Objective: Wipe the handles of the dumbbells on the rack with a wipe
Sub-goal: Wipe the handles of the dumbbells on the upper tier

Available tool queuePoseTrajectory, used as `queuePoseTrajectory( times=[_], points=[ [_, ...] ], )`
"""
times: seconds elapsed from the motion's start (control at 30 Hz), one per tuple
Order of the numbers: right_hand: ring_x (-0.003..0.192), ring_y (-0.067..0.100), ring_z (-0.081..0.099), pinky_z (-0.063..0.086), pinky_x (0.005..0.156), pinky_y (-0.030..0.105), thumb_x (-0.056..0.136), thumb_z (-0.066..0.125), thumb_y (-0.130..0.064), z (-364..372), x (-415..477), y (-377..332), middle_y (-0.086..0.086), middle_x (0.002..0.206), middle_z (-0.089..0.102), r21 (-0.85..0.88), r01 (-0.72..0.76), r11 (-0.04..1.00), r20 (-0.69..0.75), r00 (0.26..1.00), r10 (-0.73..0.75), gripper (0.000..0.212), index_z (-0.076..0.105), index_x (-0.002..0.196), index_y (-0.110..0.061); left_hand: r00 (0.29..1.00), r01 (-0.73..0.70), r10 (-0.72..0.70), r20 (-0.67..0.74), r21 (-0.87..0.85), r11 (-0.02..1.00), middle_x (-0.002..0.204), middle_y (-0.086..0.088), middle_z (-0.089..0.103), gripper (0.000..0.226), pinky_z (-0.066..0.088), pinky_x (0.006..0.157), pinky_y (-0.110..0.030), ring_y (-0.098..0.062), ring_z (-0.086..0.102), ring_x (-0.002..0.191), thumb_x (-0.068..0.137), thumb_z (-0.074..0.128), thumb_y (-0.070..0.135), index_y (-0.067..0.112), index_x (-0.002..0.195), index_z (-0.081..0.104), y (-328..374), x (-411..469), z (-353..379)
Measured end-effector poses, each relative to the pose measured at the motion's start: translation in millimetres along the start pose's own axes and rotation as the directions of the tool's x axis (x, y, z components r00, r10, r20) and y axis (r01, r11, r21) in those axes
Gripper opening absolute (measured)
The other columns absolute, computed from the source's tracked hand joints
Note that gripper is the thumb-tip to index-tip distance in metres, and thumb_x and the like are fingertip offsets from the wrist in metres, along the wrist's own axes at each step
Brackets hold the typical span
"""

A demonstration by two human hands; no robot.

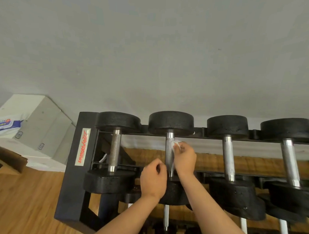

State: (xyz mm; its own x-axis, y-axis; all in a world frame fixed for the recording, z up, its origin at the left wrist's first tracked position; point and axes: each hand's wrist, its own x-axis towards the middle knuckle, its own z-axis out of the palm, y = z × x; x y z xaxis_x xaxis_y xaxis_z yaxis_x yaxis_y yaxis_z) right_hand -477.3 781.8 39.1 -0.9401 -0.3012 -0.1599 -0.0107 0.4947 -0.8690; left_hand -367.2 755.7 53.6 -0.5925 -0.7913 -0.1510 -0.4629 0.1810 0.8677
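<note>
A black rack [76,166] holds several black dumbbells with chrome handles on its top tier. My right hand [184,159] pinches a small white wipe [175,143] against the upper part of the second dumbbell's handle [169,157]. Just left of that handle's lower end sits my left hand [153,178], its fingers curled; whether it touches the handle is unclear. The first handle [115,150] is to the left; the third handle [228,158] and fourth handle [289,161] are to the right.
White stacked boxes [44,127] stand at the left by the grey wall, with a pack of wipes [4,125] on top. A lower rack tier with more dumbbells [166,217] shows beneath my arms. Wooden floor [21,199] lies to the left.
</note>
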Motion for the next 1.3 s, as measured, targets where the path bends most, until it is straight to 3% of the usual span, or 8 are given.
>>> queuePoseTrajectory(
  times=[0.13, 0.37, 0.57, 0.73, 0.9, 1.03, 1.1, 1.3],
  points=[
    [0.078, 0.018, 0.062, 0.044, 0.062, 0.023, 0.099, 0.052, -0.017, -4, 30, -7, 0.002, 0.08, 0.064, 0.033, -0.075, 0.997, 0.119, 0.99, 0.071, 0.018, 0.065, 0.088, -0.011, 1.0, 0.01, -0.01, -0.002, 0.029, 1.0, 0.066, -0.001, 0.06, 0.03, 0.044, 0.06, -0.014, -0.009, 0.057, 0.066, 0.095, 0.053, 0.012, 0.02, 0.066, 0.054, 2, -1, -1],
    [0.075, 0.014, 0.061, 0.045, 0.066, 0.023, 0.097, 0.054, -0.014, -8, 5, 9, 0.002, 0.081, 0.065, -0.017, 0.012, 1.0, 0.056, 0.998, -0.012, 0.015, 0.066, 0.09, -0.008, 1.0, 0.003, -0.003, -0.003, 0.044, 0.999, 0.066, -0.002, 0.061, 0.029, 0.043, 0.061, -0.013, -0.01, 0.057, 0.067, 0.095, 0.053, 0.011, 0.018, 0.067, 0.055, 2, 1, -1],
    [0.075, 0.017, 0.059, 0.046, 0.066, 0.025, 0.099, 0.05, -0.014, -1, 28, -5, 0.004, 0.079, 0.061, 0.085, -0.148, 0.985, 0.127, 0.982, 0.137, 0.017, 0.062, 0.089, -0.009, 1.0, 0.017, -0.017, -0.003, 0.041, 0.999, 0.067, -0.002, 0.061, 0.028, 0.042, 0.061, -0.011, -0.009, 0.057, 0.069, 0.095, 0.052, 0.011, 0.015, 0.068, 0.057, 3, -1, -1],
    [0.076, 0.009, 0.057, 0.039, 0.058, 0.015, 0.098, 0.05, -0.013, -12, 16, 3, -0.003, 0.084, 0.059, 0.007, -0.045, 0.999, 0.146, 0.988, 0.043, 0.01, 0.06, 0.098, -0.012, 1.0, 0.01, -0.009, -0.007, 0.023, 1.0, 0.066, -0.002, 0.06, 0.028, 0.044, 0.059, -0.014, -0.012, 0.056, 0.066, 0.095, 0.052, 0.011, 0.015, 0.068, 0.057, 1, 1, 0],
    [0.074, 0.016, 0.056, 0.041, 0.06, 0.022, 0.098, 0.045, -0.009, -8, 36, -7, 0.003, 0.078, 0.058, 0.083, -0.147, 0.986, 0.234, 0.964, 0.125, 0.019, 0.06, 0.086, -0.011, 1.0, 0.016, -0.016, -0.01, 0.014, 1.0, 0.065, -0.003, 0.06, 0.028, 0.045, 0.058, -0.019, -0.016, 0.057, 0.065, 0.095, 0.053, 0.012, 0.016, 0.068, 0.057, -1, 1, 2],
    [0.081, 0.018, 0.06, 0.049, 0.066, 0.026, 0.102, 0.043, -0.012, -7, 32, -18, 0.006, 0.088, 0.063, 0.449, -0.513, 0.732, 0.4, 0.848, 0.349, 0.017, 0.06, 0.101, -0.011, 1.0, 0.024, -0.024, -0.014, 0.014, 1.0, 0.065, -0.003, 0.059, 0.027, 0.044, 0.058, -0.017, -0.013, 0.056, 0.063, 0.094, 0.054, 0.012, 0.014, 0.068, 0.057, 0, 0, 1],
    [0.09, 0.02, 0.062, 0.051, 0.078, 0.03, 0.102, 0.046, -0.012, -8, 29, -15, 0.006, 0.094, 0.065, 0.547, -0.562, 0.621, 0.445, 0.823, 0.353, 0.014, 0.06, 0.1, -0.014, 0.999, 0.032, -0.031, -0.015, 0.015, 0.999, 0.065, -0.002, 0.06, 0.026, 0.045, 0.059, -0.016, -0.013, 0.057, 0.065, 0.094, 0.054, 0.011, 0.014, 0.069, 0.058, 0, 0, 1],
    [0.087, 0.017, 0.062, 0.044, 0.067, 0.018, 0.099, 0.05, -0.014, -11, 29, 6, 0.002, 0.091, 0.065, 0.148, -0.082, 0.986, 0.218, 0.975, 0.048, 0.018, 0.064, 0.105, -0.007, 0.999, 0.041, -0.041, -0.02, 0.025, 0.999, 0.066, -0.001, 0.061, 0.025, 0.045, 0.061, -0.018, -0.014, 0.057, 0.067, 0.095, 0.053, 0.013, 0.013, 0.07, 0.058, 0, 0, 1]
  ],
)
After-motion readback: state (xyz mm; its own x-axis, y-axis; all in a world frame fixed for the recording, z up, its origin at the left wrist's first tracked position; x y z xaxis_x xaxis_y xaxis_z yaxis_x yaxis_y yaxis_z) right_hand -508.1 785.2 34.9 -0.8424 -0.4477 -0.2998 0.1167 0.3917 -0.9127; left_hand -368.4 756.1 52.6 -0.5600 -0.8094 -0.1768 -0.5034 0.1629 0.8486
